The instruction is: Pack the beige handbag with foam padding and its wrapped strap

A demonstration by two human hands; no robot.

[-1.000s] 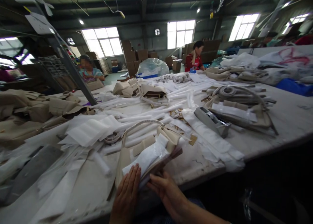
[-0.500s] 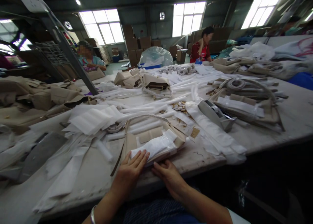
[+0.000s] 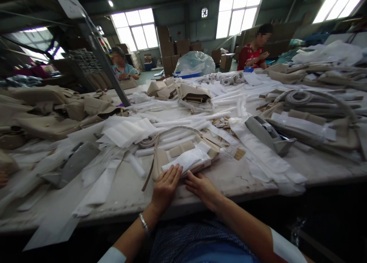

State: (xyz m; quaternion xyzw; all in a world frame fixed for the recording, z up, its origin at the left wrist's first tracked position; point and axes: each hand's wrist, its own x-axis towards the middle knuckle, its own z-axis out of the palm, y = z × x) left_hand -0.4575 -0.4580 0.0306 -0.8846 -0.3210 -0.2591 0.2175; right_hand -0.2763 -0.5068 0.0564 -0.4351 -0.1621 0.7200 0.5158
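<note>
One beige, strapped bag [image 3: 181, 148] is touched by flat left hand [image 3: 166, 186], right hand [image 3: 204, 188] (grip indiscernible); whitish table [image 3: 241, 184]; two co-workers [image 3: 246, 57], eleven and one o'clock.

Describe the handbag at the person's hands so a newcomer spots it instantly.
Start at the long worktable and find its near edge, where two bare hands reach in. There lies a beige handbag, its strap arched away from the person. Unlike the similar bag right of the grey tape dispenser, its white wrap has the left hand on it.
</note>
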